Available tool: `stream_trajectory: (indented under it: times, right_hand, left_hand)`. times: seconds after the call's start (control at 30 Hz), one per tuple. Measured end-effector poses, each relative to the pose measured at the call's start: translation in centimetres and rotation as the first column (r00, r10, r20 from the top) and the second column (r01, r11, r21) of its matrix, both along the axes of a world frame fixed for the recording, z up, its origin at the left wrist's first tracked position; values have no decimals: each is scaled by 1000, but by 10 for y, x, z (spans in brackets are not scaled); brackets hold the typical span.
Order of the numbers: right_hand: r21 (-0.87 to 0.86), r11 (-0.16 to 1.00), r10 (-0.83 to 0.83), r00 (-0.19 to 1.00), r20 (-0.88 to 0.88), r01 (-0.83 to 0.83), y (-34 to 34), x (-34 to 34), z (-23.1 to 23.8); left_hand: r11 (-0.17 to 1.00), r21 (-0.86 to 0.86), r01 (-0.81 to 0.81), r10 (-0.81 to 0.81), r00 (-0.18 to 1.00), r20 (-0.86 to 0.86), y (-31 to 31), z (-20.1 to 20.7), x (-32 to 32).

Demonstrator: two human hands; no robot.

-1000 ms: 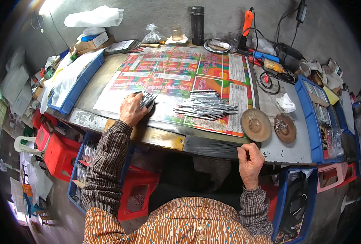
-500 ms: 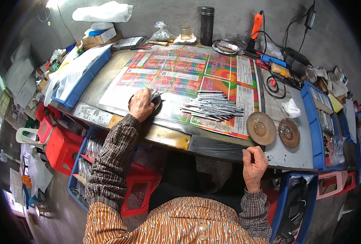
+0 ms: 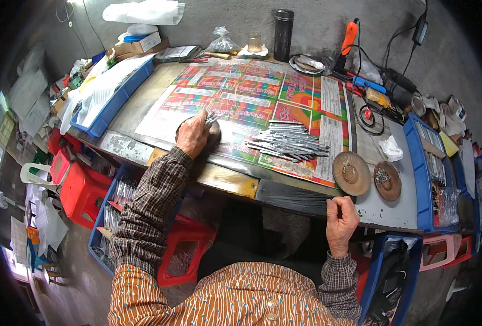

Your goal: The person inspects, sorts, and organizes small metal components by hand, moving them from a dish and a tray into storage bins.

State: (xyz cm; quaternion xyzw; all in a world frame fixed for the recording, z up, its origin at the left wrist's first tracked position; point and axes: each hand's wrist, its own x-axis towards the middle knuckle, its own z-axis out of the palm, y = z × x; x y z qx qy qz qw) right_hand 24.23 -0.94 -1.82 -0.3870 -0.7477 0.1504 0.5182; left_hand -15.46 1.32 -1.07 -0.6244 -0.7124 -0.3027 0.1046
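Note:
My left hand (image 3: 193, 135) is over the left front of the table, closed round several thin silver-grey metal pieces (image 3: 212, 118) whose ends stick out past the fingers. Beneath that hand is a dark round shape (image 3: 215, 136), mostly hidden. To its right, a pile of slim grey metal rods (image 3: 290, 142) lies on the colourful printed sheet (image 3: 241, 87). My right hand (image 3: 341, 224) is at the table's front edge, fingers pinched together; what they hold, if anything, is too small to see. Just beyond it sit two round brown dishes (image 3: 351, 182) with small metal bits in them.
A blue tray (image 3: 108, 111) of papers stands at the left, another blue bin (image 3: 421, 179) at the right. Along the back are a black flask (image 3: 283, 35), pliers (image 3: 197, 60) and an orange-handled tool (image 3: 349, 37) with cables. Crumpled tissue (image 3: 391, 148) lies near the dishes.
My left hand has turned slightly, and the metal pieces in it now point more upward. My right hand keeps its pinch. The whole view has shifted a little.

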Motion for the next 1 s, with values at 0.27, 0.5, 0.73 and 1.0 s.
stream_trajectory:
  times: [0.27,0.5,0.73,1.0]
  right_hand:
    - [-10,1000,-22,1000,-3,22,-1,-3,1]
    - [-42,999,-24,1000,1,24,-1,-1,0]
    - [5,1000,-5,1000,-4,5,4,-1,-3]
    - [27,999,-21,1000,13,21,1,-2,-4]
  left_hand:
    - [897,392,205,-429,624,654,5,3,1]
    - [874,470,127,-472,457,754,4,2,6]
    - [916,396,66,-364,554,749,-5,12,14]
    - [935,352,38,-291,650,702,5,-1,5]
